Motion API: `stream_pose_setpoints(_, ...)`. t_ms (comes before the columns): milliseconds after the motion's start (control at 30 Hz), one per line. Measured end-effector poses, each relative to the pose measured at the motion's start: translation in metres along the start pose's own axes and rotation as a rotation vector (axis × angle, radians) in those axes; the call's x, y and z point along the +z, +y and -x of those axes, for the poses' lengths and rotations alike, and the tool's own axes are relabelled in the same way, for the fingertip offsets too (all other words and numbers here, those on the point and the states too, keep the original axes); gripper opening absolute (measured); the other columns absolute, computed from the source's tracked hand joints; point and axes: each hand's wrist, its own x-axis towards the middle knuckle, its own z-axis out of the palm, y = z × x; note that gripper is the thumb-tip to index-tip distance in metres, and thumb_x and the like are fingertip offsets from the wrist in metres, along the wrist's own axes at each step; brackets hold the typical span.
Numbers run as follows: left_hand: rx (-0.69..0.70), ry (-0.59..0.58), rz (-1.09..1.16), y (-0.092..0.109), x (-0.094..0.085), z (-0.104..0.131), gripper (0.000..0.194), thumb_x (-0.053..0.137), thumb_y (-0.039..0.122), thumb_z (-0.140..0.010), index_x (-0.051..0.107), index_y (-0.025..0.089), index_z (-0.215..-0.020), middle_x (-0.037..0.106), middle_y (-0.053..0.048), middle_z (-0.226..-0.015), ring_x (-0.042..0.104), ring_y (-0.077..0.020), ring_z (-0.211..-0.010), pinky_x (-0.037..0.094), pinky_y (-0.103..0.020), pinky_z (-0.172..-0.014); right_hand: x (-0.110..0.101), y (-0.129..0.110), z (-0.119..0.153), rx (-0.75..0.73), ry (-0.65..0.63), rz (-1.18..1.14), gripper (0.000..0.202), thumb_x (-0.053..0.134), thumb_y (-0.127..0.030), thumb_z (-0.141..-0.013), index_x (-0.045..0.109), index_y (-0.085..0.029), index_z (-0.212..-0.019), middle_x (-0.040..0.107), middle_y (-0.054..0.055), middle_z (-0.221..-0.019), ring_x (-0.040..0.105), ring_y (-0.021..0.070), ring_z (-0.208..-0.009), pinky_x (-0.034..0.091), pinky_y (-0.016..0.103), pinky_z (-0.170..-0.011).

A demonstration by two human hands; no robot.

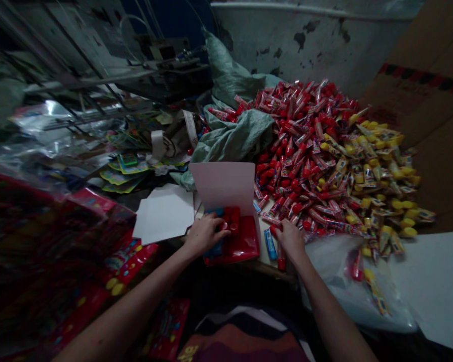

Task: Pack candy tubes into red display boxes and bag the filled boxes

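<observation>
An open red carton [251, 241] with its pale lid [226, 183] raised stands in front of me. Inside it, red-capped tubes [232, 216] and some blue ones sit at the left part. My left hand [204, 235] reaches over the carton's left side, its fingers curled on a red-capped tube there. To the right of the carton, my right hand [291, 240] pinches a red-capped tube [274, 230] at the near edge of the heap. A blue tube [270, 245] lies between that hand and the carton.
A large heap of red-capped tubes [287, 146] and yellow-capped tubes [373, 166] spreads behind and right. Flat white card [166, 213] lies left of the carton. Green sacking [236, 136] is behind. A plastic bag [335, 266] lies near my right forearm; red printed packets [124, 261] lie left.
</observation>
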Motion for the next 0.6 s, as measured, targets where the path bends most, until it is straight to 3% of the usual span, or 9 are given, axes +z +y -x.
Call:
stream_pose_setpoints(167,-0.006,-0.057,-0.08,0.008,-0.008,0.002,0.031,0.06,0.049,-0.081,0.071,0.024,-0.096,0.066,-0.009,-0.1,0.06,-0.0303,-0.097,0.041,-0.036,-0.075,0.017,-0.01,0.0,-0.058,-0.067,0.087,0.019,0.062,-0.018,-0.079,0.066,-0.014,-0.097,0.069,0.016,-0.095,0.06,0.0283,-0.097,0.046,0.037,-0.081)
stream_pose_setpoints(267,-0.023,-0.078,-0.114,0.013,-0.014,0.001,0.027,0.061,0.046,-0.08,0.072,0.022,-0.086,0.068,-0.011,-0.095,0.061,-0.0322,-0.095,0.04,-0.039,-0.076,0.018,-0.01,-0.002,-0.102,-0.012,-0.004,0.036,0.057,-0.02,-0.082,0.059,-0.014,-0.117,0.067,0.015,-0.105,0.06,0.0267,-0.1,0.047,0.039,-0.086)
stream_pose_setpoints(367,-0.033,-0.064,-0.105,0.012,-0.014,0.001,0.028,0.061,0.047,-0.08,0.071,0.021,-0.083,0.069,-0.011,-0.094,0.061,-0.0319,-0.095,0.04,-0.04,-0.076,0.005,-0.009,-0.001,-0.139,0.152,-0.314,0.052,0.053,-0.023,-0.083,0.045,-0.015,-0.134,0.061,0.014,-0.122,0.058,0.0245,-0.109,0.046,0.04,-0.092)
stream_pose_setpoints(433,-0.027,-0.053,-0.101,0.01,-0.012,0.002,0.029,0.061,0.048,-0.08,0.071,0.021,-0.083,0.069,-0.01,-0.094,0.061,-0.0311,-0.095,0.04,-0.039,-0.076,-0.009,-0.01,0.003,-0.105,0.225,-0.509,0.05,0.051,-0.029,-0.085,0.045,-0.016,-0.133,0.061,0.014,-0.122,0.061,0.0236,-0.103,0.048,0.04,-0.09)
stream_pose_setpoints(533,-0.018,-0.039,-0.138,0.012,-0.01,0.003,0.029,0.06,0.048,-0.08,0.07,0.021,-0.081,0.069,-0.01,-0.093,0.06,-0.0308,-0.096,0.039,-0.039,-0.076,-0.031,-0.02,0.014,-0.009,0.25,-0.681,0.044,0.053,-0.04,-0.085,0.053,-0.017,-0.123,0.066,0.011,-0.11,0.065,0.0218,-0.086,0.052,0.036,-0.08)
stream_pose_setpoints(600,-0.013,-0.029,-0.174,0.016,-0.01,0.003,0.029,0.059,0.046,-0.081,0.071,0.02,-0.078,0.069,-0.011,-0.092,0.06,-0.0309,-0.095,0.039,-0.039,-0.076,-0.038,-0.029,0.022,-0.003,0.23,-0.751,0.042,0.055,-0.042,-0.085,0.055,-0.019,-0.12,0.067,0.01,-0.106,0.065,0.021,-0.085,0.052,0.035,-0.079)
